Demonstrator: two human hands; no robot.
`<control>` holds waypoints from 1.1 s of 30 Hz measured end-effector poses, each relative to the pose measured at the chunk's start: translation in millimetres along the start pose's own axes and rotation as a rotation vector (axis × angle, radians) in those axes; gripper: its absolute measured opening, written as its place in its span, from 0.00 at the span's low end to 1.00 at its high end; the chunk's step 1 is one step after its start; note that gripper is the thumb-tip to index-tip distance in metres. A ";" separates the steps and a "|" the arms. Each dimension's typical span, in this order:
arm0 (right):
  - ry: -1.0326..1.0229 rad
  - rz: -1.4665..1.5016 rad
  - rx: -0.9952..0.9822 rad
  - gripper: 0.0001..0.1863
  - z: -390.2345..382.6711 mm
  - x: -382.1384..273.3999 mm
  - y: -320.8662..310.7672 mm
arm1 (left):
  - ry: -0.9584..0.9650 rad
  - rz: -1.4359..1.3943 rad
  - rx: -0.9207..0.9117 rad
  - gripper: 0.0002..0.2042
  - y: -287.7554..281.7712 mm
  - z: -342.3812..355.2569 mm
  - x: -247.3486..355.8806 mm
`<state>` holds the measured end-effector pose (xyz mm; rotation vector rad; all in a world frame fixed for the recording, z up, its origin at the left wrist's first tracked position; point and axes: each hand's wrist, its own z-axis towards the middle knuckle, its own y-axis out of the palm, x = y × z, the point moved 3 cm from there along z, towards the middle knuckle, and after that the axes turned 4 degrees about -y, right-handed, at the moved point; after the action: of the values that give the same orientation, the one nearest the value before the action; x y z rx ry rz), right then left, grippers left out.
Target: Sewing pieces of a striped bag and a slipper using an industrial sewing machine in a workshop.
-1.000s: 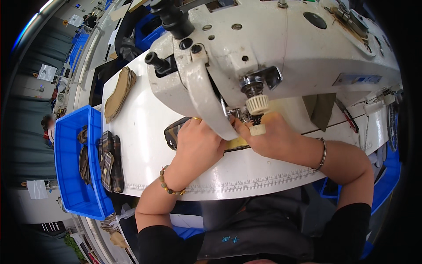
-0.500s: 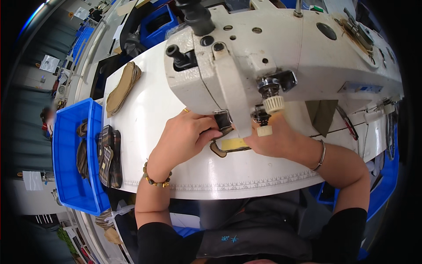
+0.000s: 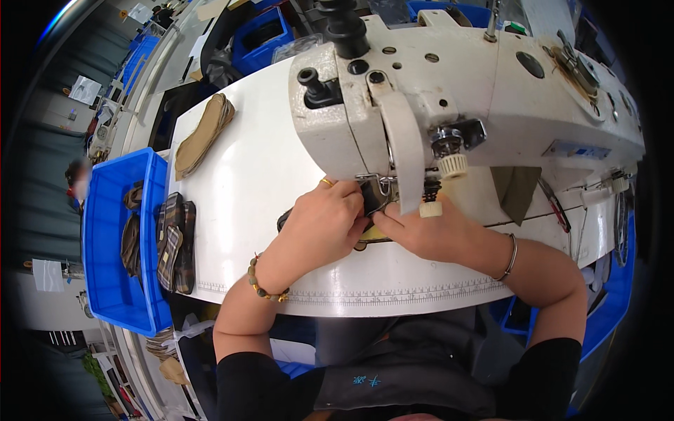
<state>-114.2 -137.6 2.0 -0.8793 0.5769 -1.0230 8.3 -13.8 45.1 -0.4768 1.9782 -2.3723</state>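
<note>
A sewing machine (image 3: 316, 140) stands over the white table, its presser area just beyond my fingertips. Under it lies a small dark-edged fabric piece (image 3: 380, 237) with a yellow patch, mostly hidden by my hands. My left hand (image 3: 321, 223) is closed, thumb and fingers pinching the piece's left part; a dark end pokes out beyond its far side. My right hand (image 3: 442, 230) grips the piece's right part, its thumb and index fingertip close to the left fingertips. The needle itself is hidden.
Stacked tan sole-shaped pieces (image 3: 203, 137) lie at the far left. Plaid fabric pieces (image 3: 175, 245) sit beside a blue bin (image 3: 151, 281). Right of the machine head are an olive fabric piece (image 3: 518, 189) and red-handled snippers (image 3: 556, 207). A printed ruler (image 3: 393, 298) follows the near edge.
My hands have come closer together around the piece, the left one moving right. Less of the yellow patch shows now. The whole view has shifted slightly.
</note>
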 end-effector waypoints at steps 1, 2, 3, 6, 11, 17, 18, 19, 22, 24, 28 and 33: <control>-0.001 -0.002 -0.001 0.09 -1.1 -0.4 -0.6 | 0.000 -0.063 -0.005 0.09 -1.5 0.4 -2.7; -0.016 -0.031 0.000 0.09 -3.4 -1.0 -1.2 | 0.000 -0.126 -0.010 0.08 -3.2 0.7 -5.3; -0.030 -0.060 0.001 0.08 -4.7 -1.4 -1.8 | 0.001 -0.127 -0.008 0.08 -6.9 0.4 -7.0; -0.030 -0.050 0.097 0.08 -2.6 -1.5 -3.3 | -0.105 -0.164 -0.088 0.06 -12.5 0.3 -13.5; -0.041 -0.089 0.137 0.07 1.7 -3.7 -8.8 | -0.292 -0.207 0.029 0.05 -5.0 8.2 -27.2; -0.039 -0.183 0.032 0.09 0.1 -4.6 -9.3 | -0.202 -0.362 0.285 0.10 6.0 15.2 -34.0; -0.051 -0.191 0.024 0.09 0.1 -5.2 -9.6 | -0.199 -0.363 0.284 0.10 8.1 13.2 -34.0; -0.048 -0.193 0.023 0.09 0.3 -6.1 -9.9 | -0.186 -0.314 0.255 0.11 11.6 10.0 -33.0; -0.002 -0.195 0.032 0.11 0.8 -7.1 -11.1 | -0.107 -0.241 0.223 0.12 19.2 4.5 -31.0; -0.023 -0.130 0.032 0.12 0.4 -6.1 -12.3 | -0.042 -0.216 0.220 0.12 18.1 2.8 -26.8; -0.010 -0.037 0.022 0.13 -3.8 -1.9 -6.7 | 0.210 -0.042 0.178 0.11 2.0 6.5 -6.6; -0.004 -0.048 -0.009 0.12 -6.0 -0.7 -4.9 | 0.202 0.082 0.105 0.09 0.9 6.9 -8.3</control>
<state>-121.5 -140.3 2.9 -0.9067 0.5600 -1.0620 17.7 -18.9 43.4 -0.1551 1.8914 -2.5454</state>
